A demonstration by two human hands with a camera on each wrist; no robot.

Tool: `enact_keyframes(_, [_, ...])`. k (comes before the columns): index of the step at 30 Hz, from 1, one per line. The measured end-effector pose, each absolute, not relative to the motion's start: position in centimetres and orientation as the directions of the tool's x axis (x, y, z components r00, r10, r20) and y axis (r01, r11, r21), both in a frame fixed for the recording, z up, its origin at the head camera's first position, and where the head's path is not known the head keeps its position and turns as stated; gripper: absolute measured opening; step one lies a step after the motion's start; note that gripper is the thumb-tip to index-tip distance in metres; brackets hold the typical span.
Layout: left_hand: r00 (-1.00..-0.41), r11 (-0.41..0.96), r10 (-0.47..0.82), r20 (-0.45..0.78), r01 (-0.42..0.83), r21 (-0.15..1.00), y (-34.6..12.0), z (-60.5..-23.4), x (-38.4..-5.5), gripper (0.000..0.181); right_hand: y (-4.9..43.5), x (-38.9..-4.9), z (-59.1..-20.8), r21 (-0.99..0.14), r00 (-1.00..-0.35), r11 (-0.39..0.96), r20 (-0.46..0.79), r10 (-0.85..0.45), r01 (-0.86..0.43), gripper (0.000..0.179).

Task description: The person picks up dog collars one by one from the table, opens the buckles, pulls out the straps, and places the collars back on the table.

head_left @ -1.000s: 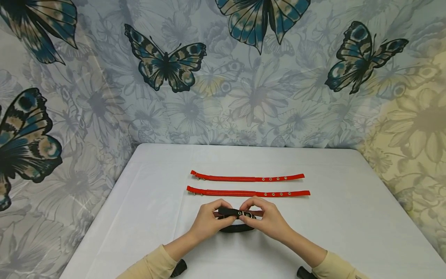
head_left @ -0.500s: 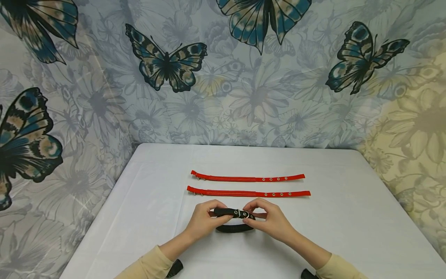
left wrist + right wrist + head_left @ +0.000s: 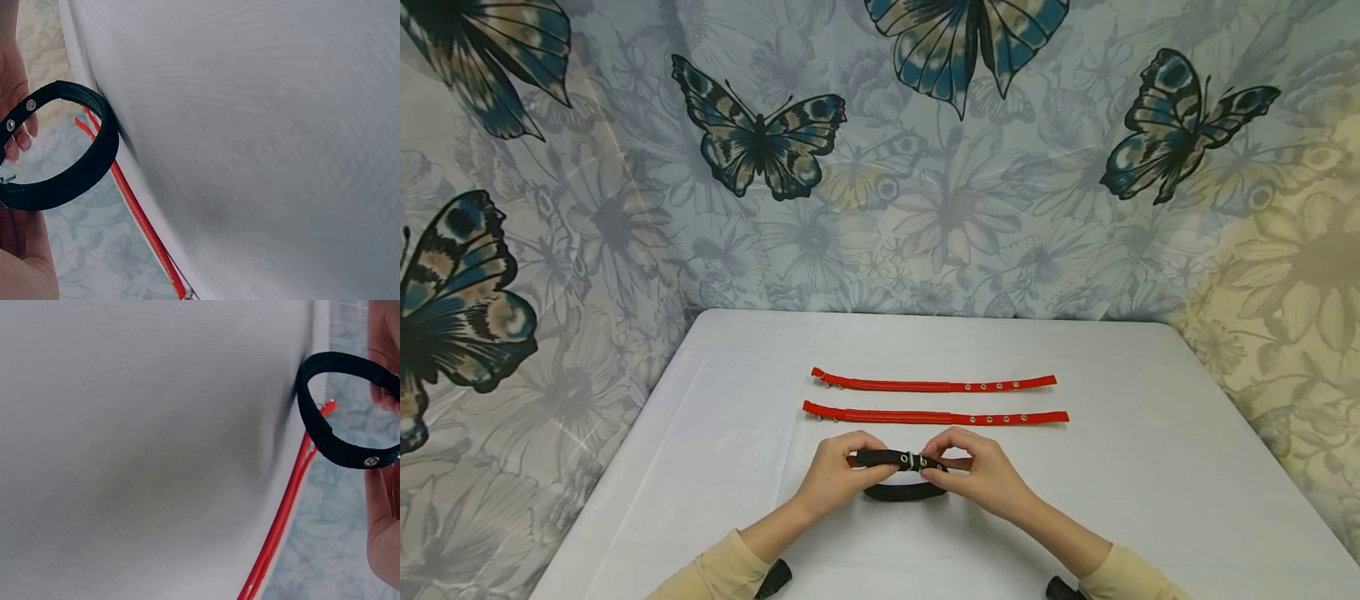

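A black collar (image 3: 906,493) with metal eyelets and a buckle (image 3: 912,461) is bent into a closed loop just above the white table. My left hand (image 3: 837,468) pinches its upper strap left of the buckle, thumb in front. To the right of the buckle, my right hand (image 3: 976,467) pinches the eyelet part of the same strap between thumb and fingers. Both wrist views show the round loop, the black collar (image 3: 94,165) at the left edge of one and the black collar (image 3: 315,422) at the right edge of the other.
Beyond the hands, two red collars, a farther one (image 3: 891,386) and a nearer one (image 3: 895,416), lie straight and parallel on the white table (image 3: 737,367). Butterfly-printed cloth (image 3: 955,208) hangs behind the table. Black objects show by both sleeves.
My left hand has shifted slightly left with the strap, and the buckle has moved left with it. My right hand has shifted slightly right. The red collars lie as before.
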State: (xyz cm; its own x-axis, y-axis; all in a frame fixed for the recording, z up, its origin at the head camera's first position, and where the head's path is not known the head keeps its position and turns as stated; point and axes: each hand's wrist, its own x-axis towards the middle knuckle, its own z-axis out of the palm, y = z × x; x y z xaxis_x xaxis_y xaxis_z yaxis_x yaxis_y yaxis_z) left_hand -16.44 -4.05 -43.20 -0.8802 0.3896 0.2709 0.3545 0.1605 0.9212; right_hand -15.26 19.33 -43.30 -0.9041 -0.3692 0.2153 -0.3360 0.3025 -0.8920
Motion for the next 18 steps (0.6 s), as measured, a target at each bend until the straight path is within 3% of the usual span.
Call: enact_keyframes(18, [-0.884, 0.115, 0.388, 0.259, 0.326, 0.938, -4.4, -43.4, -16.5, 0.009, 20.4, -15.9, -45.3, -0.871, -0.881, 0.298, 0.259, -0.396, -0.390, 0.017])
